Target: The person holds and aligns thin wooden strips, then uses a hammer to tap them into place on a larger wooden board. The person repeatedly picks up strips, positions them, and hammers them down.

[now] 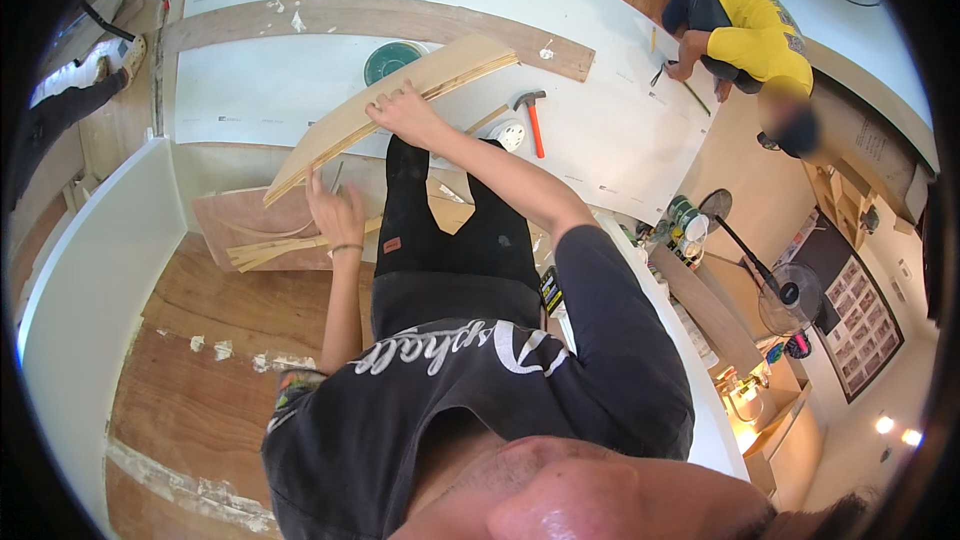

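Note:
My right hand point(408, 115) is closed over the near edge of a stack of long plywood strips point(395, 105). The stack slants from lower left to upper right, and its layered edges face me. Below its left end is my left hand point(337, 215), with the index finger stretched up against or very close to the lower edge; whether it touches, I cannot tell. A claw hammer point(535, 125) with a red handle lies to the right of the stack, on a white panel point(590, 110). Behind the plywood, a round green lid or tub point(390, 62) is partly covered.
Thin wood strips point(290, 252) and a brown board point(225, 220) lie beyond my left forearm. A long wooden plank point(380, 20) crosses the white panels. At upper right, a person in a yellow shirt point(760, 30) bends over the panel. A fan point(790, 297) stands to the right.

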`<action>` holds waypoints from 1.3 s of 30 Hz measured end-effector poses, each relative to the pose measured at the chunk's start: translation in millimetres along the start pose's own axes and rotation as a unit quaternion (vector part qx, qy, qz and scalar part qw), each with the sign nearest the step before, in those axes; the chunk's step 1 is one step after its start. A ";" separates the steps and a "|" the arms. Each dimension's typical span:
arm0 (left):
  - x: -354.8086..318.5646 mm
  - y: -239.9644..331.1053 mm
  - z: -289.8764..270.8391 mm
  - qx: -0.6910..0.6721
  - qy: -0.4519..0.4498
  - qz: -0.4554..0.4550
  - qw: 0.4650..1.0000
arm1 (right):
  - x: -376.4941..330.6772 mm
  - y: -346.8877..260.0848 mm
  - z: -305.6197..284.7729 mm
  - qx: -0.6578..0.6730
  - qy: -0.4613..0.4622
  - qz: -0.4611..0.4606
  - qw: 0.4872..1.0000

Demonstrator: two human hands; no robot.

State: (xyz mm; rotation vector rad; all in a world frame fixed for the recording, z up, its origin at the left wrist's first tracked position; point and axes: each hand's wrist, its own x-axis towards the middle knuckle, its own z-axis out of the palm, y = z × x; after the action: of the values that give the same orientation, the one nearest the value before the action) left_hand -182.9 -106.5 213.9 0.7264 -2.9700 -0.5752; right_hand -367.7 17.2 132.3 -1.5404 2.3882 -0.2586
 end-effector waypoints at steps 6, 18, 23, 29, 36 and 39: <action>-125.3 -61.5 -6.8 0.007 -0.089 -0.202 0.975 | 53.2 -19.0 18.6 0.050 -0.061 -0.070 0.994; -68.6 -24.6 68.1 -0.511 -0.163 -0.436 0.723 | -114.8 7.5 -292.3 0.138 0.067 0.050 0.987; 6.1 152.9 -83.9 -0.655 0.006 -0.178 0.735 | -192.8 -2.7 -356.2 0.172 0.232 0.152 0.945; 67.9 340.3 -171.3 -0.592 0.156 -0.051 0.789 | -198.8 -41.5 -307.4 0.253 0.407 0.240 0.845; 160.8 285.7 -131.1 -0.344 0.103 -0.064 0.931 | -123.8 -56.8 -261.3 0.485 0.425 0.166 0.746; 188.2 244.5 -136.0 -0.296 0.019 0.046 0.954 | -125.0 -34.5 -268.0 0.448 0.336 0.124 0.819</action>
State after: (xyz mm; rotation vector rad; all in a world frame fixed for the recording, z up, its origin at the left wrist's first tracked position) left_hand -442.5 -37.3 417.8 0.5228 -2.5453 -1.3331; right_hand -379.0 115.5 413.0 -0.7143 2.2394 -1.8024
